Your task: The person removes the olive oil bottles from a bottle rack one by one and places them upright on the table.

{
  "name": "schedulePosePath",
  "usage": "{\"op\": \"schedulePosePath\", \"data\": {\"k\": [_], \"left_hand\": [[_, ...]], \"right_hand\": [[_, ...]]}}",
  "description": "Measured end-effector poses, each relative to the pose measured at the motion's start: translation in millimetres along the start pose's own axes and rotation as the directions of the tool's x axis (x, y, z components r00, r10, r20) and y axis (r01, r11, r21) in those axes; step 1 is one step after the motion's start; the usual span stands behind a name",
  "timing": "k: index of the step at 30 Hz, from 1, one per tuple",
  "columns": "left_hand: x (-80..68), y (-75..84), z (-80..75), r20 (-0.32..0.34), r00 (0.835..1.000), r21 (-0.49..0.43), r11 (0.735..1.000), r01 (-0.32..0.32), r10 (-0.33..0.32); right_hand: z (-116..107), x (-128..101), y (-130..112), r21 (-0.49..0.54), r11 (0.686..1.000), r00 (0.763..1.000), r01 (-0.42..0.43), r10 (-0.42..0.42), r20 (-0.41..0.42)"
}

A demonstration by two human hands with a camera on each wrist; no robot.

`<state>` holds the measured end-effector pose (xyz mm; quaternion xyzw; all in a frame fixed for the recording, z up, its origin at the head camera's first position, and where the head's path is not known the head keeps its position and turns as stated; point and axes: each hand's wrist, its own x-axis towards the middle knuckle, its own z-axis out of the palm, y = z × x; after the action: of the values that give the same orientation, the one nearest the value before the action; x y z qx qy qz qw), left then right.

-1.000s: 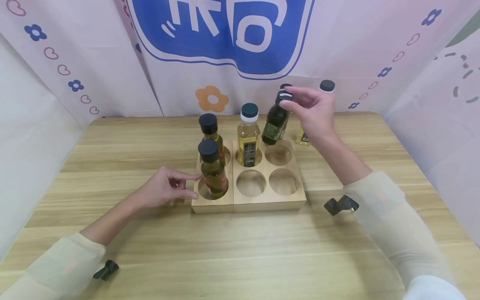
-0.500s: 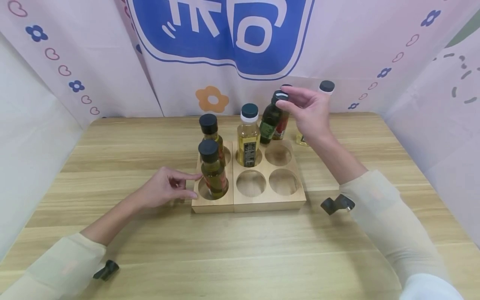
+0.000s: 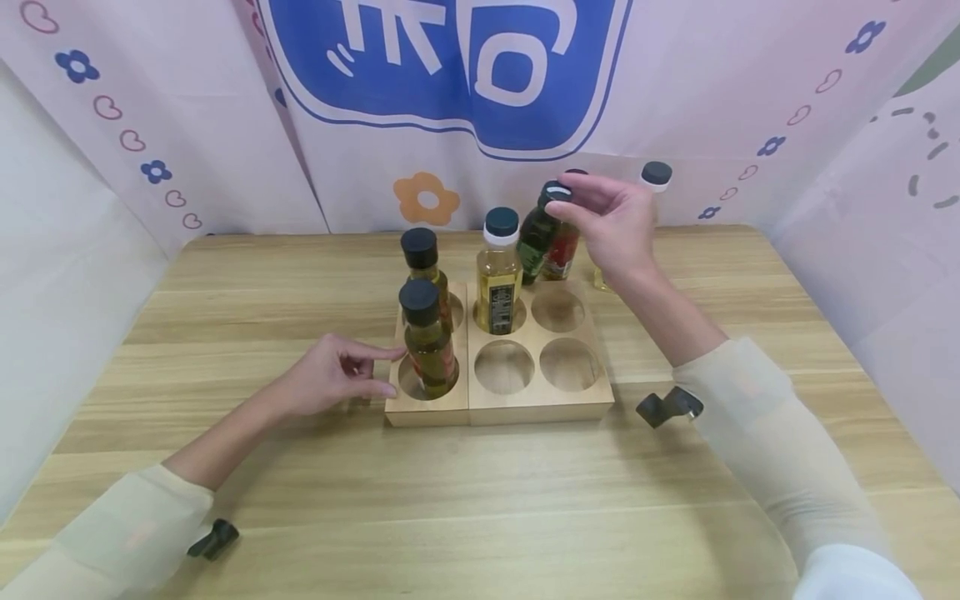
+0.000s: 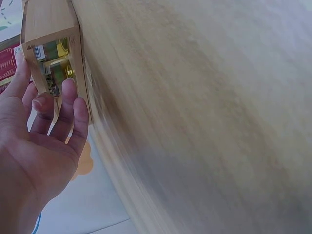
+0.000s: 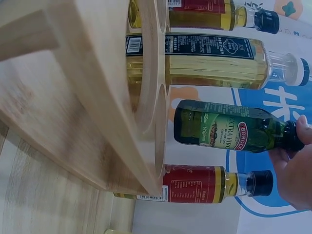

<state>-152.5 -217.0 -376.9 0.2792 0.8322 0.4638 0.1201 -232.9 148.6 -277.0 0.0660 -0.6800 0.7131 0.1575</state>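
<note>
My right hand (image 3: 617, 225) pinches the dark cap of a small green olive oil bottle (image 3: 534, 237). That bottle, labelled Borges in the right wrist view (image 5: 219, 126), hangs above the back right part of a light wooden rack (image 3: 540, 412) with round holes. Thumb and index finger of my left hand (image 3: 326, 379) touch the rack's left end; its other fingers are loosely bent in the left wrist view. Two black-capped oil bottles, a front one (image 3: 429, 358) and a back one (image 3: 426, 273), stand in the left holes. A pale yellow oil bottle (image 3: 491, 271) fills the back middle hole.
A red-labelled bottle (image 3: 562, 252) stands behind the rack, partly hidden by the green one. Further right, a white-necked bottle with a dark cap (image 3: 656, 173) is mostly covered by my right hand. A printed cloth (image 3: 360, 179) hangs along the table's back edge.
My right hand has moved slightly left with the olive oil bottle, showing more of the red-labelled bottle behind it. My left hand and the rack stay put.
</note>
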Motion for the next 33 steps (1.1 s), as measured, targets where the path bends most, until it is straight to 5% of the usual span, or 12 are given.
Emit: {"op": "schedulePosePath", "data": {"k": [17,33], "left_hand": [[-1.1,-1.7,0.0,-0.005,1.0,-0.017,1.0,0.01,-0.01],[0.2,-1.4,0.8,-0.008,1.0,-0.018,1.0,0.021,-0.021]], "right_hand": [[8,4,3,0.006,1.0,0.999,-0.01,0.01,0.032],[15,10,3,-0.104,0.994,0.996,0.044,-0.035,0.086]]}}
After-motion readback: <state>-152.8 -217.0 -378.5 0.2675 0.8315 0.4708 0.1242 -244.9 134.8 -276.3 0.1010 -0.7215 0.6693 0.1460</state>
